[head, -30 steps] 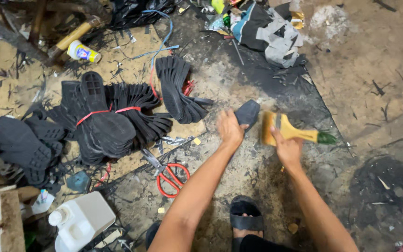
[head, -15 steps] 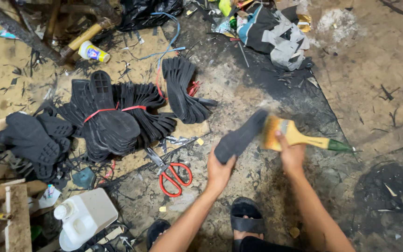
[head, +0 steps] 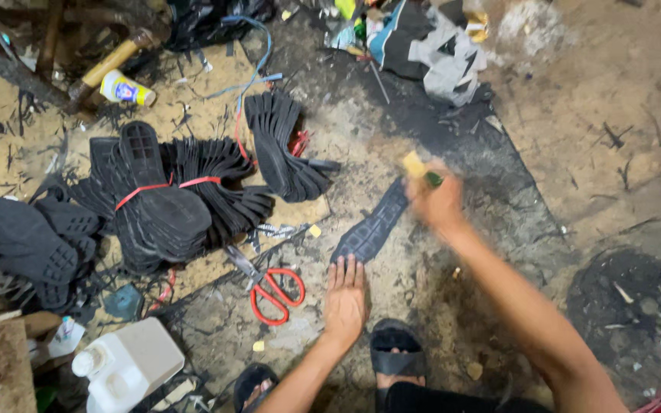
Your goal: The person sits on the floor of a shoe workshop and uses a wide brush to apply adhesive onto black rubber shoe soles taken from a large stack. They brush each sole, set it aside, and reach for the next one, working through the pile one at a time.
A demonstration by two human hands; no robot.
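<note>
- Dirt floor [head: 590,115], stained dark with glue and littered with offcuts, carries everything; I sit low with my sandalled foot [head: 395,352] at its near edge.
- My left hand [head: 346,294] lies flat, fingers spread, fingertips pressing the near end of a black rubber shoe sole [head: 372,226] that lies tread-up near the middle of the floor, slanting away from me.
- My right hand [head: 439,203] is closed around a paintbrush [head: 421,170] at the sole's far end; the hand is blurred, so only the yellowish bristle end and a bit of green handle show.
- Judging by this, I am brushing the sole, most likely coating it, with the left hand pinning it.
- The next stroke calls for steady pressure at the heel end so the sole does not slide.
- Red-handled scissors [head: 275,294] lie just left of my left hand.
- Bundles of black soles [head: 170,206] tied with red bands are heaped toward the left edge.
- A white plastic jug [head: 128,365] stands at the near left corner.
</note>
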